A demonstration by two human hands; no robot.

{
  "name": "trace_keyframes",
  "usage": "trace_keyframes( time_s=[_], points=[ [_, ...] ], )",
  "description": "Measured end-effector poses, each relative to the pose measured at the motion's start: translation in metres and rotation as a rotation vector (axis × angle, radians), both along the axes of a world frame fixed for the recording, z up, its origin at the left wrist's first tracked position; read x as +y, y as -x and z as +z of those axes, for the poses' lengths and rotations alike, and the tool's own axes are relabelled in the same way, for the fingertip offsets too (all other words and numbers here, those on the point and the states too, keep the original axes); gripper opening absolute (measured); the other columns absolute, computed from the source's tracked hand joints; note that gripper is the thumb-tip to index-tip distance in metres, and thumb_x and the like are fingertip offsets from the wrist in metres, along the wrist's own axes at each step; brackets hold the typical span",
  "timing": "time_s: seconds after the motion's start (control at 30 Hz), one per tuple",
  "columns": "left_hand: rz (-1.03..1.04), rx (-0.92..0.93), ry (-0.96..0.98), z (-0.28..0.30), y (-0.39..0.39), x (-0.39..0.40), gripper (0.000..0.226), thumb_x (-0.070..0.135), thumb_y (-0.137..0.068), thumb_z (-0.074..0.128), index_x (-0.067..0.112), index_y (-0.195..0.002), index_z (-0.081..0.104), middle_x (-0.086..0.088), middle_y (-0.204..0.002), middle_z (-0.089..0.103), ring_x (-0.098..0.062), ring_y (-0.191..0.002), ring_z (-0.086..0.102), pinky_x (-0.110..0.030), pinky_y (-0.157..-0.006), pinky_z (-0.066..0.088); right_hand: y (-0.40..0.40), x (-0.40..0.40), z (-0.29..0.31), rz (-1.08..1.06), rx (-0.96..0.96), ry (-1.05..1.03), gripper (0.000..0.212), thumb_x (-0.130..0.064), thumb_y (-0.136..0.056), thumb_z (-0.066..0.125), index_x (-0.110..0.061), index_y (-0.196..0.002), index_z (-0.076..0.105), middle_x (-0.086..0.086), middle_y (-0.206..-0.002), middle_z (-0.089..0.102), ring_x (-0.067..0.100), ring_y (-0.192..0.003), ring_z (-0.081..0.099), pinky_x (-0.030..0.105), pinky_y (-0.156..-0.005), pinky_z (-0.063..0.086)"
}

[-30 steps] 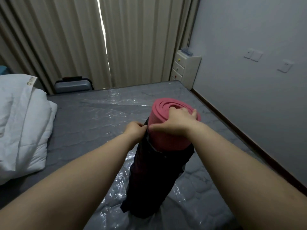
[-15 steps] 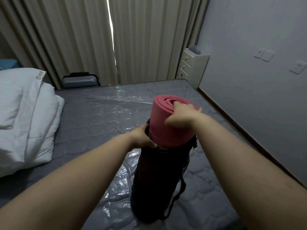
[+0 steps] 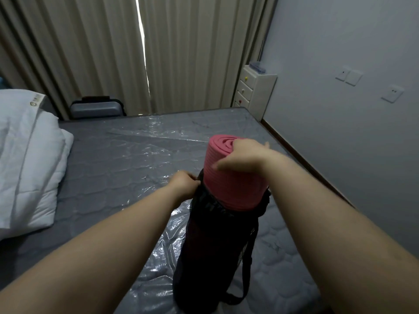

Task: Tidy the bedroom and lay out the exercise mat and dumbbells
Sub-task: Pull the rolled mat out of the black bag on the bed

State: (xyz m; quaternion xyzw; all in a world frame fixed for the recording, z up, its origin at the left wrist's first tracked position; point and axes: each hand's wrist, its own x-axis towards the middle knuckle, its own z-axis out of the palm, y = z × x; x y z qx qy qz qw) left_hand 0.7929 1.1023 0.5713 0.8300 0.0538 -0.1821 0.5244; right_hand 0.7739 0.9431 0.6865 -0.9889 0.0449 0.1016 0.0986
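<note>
Right hand grips pink mat; left hand holds bag.

Counts: 2 hands, left hand and right hand, mid-frame. 1 rolled pink mat, 1 dark mesh bag w/ 1 strap. 1 bed, 1 white duvet at left. 1 grey suitcase, 1 small drawer unit upper right, approx 4 drawers. 3 wall plates far right.

The black bag hides the pink mat below its top; the bag's base is cut off.
</note>
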Motion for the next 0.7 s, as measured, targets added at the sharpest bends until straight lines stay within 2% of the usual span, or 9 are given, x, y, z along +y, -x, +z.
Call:
trace_keyframes(
  time_s=[0.07,0.1,0.2,0.27,0.37,0.47,0.57,0.63,0.7],
  points=[
    [-0.02,-0.01,-0.044,0.001,-0.002,-0.003,0.026,0.001,-0.086,0.057,0.011,-0.062,0.055,-0.013,-0.069,0.054,-0.022,-0.073,0.051,-0.031,-0.069,0.041,0.002,0.014,-0.014,-0.091,-0.123,0.046,0.076,-0.077,-0.066,0.056,-0.019,-0.115,0.06,0.007,-0.128,0.058,0.031,-0.125,0.046,0.057,-0.11,0.014],
    [-0.05,-0.027,-0.107,0.003,-0.003,-0.003,0.025,0.001,-0.084,0.056,0.01,-0.061,0.055,-0.014,-0.066,0.054,-0.024,-0.07,0.051,-0.03,-0.067,0.041,0.003,0.014,-0.021,-0.104,-0.209,0.08,0.075,-0.078,-0.065,0.055,-0.021,-0.112,0.062,0.005,-0.123,0.061,0.03,-0.122,0.049,0.056,-0.11,0.016],
    [-0.28,-0.067,-0.543,0.004,0.001,0.004,0.014,0.006,-0.082,0.056,0.003,-0.075,0.067,-0.016,-0.074,0.063,-0.029,-0.071,0.059,-0.03,-0.066,0.049,0.002,-0.009,-0.028,-0.058,-0.34,-0.052,0.06,-0.069,-0.067,0.063,-0.029,-0.112,0.063,-0.003,-0.121,0.063,0.024,-0.124,0.048,0.053,-0.113,0.006],
    [-0.43,0.07,-0.677,-0.007,0.011,0.006,0.013,0.008,-0.08,0.061,0.002,-0.087,0.07,-0.015,-0.083,0.069,-0.025,-0.074,0.066,-0.032,-0.07,0.054,-0.001,-0.03,-0.024,-0.001,-0.282,-0.239,0.06,-0.057,-0.065,0.074,-0.032,-0.118,0.063,-0.007,-0.129,0.06,0.019,-0.13,0.043,0.055,-0.113,-0.003],
    [-0.504,0.281,-0.589,-0.012,0.022,-0.004,0.008,0.008,-0.082,0.063,0.002,-0.087,0.067,-0.015,-0.084,0.07,-0.019,-0.06,0.06,-0.028,-0.061,0.053,-0.012,-0.045,-0.014,-0.006,-0.041,-0.364,0.061,-0.032,-0.065,0.081,-0.032,-0.123,0.061,-0.003,-0.133,0.056,0.023,-0.131,0.041,0.056,-0.115,0.008],
    [-0.298,0.2,-0.536,-0.002,0.003,-0.013,0.015,0.008,-0.087,0.047,0.002,-0.078,0.057,-0.012,-0.069,0.058,-0.021,-0.053,0.049,-0.025,-0.052,0.043,-0.023,-0.044,-0.006,-0.074,0.09,-0.184,0.052,-0.015,-0.074,0.057,-0.021,-0.125,0.054,0.01,-0.132,0.052,0.035,-0.126,0.043,0.056,-0.111,0.026],
    [-0.061,0.098,-0.238,0.002,-0.023,-0.024,0.025,0.011,-0.092,0.04,-0.001,-0.096,0.061,-0.02,-0.091,0.06,-0.024,-0.071,0.049,-0.027,-0.062,0.039,-0.019,-0.043,-0.013,-0.101,0.004,-0.128,0.044,-0.014,-0.076,0.043,-0.018,-0.119,0.055,0.014,-0.13,0.053,0.036,-0.123,0.044,0.052,-0.109,0.03],
    [-0.045,0.114,-0.089,0.002,-0.023,-0.036,0.021,0.02,-0.095,0.042,0.009,-0.088,0.059,-0.016,-0.089,0.053,-0.021,-0.067,0.046,-0.026,-0.058,0.037,-0.013,-0.045,-0.023,-0.085,-0.106,-0.258,0.031,-0.008,-0.073,0.044,-0.025,-0.096,0.057,0.01,-0.118,0.06,0.034,-0.116,0.048,0.049,-0.108,0.031],
    [-0.028,0.148,-0.045,-0.011,-0.021,-0.048,0.026,0.024,-0.096,0.043,0.005,-0.09,0.061,-0.022,-0.093,0.058,-0.023,-0.069,0.053,-0.029,-0.064,0.046,-0.014,-0.054,-0.03,-0.082,-0.175,-0.438,0.029,-0.001,-0.067,0.043,-0.023,-0.078,0.056,0.007,-0.1,0.064,0.033,-0.108,0.053,0.044,-0.106,0.034]
  ],
)
